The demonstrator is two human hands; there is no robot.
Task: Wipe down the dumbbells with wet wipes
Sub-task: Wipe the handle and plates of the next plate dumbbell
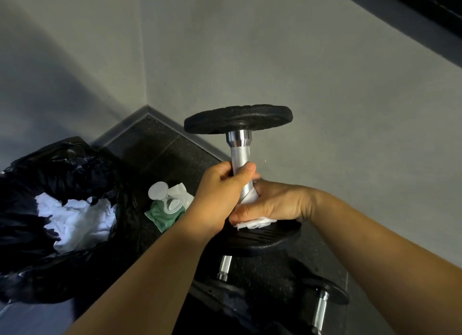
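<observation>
A black dumbbell (238, 119) with a knurled chrome handle stands upright at the centre, one plate on top and the other at the bottom. My left hand (220, 192) grips the middle of the handle. Below it, my right hand (272, 202) presses a white wet wipe (252, 223) around the lower handle, just above the bottom plate. A green wet wipe pack (166, 209) with its round lid flipped open lies on the floor to the left.
A black rubbish bag (50, 209) with several crumpled white wipes inside sits at the left. Two more dumbbells (320, 307) lie on the dark floor below my hands. Grey walls meet in a corner behind.
</observation>
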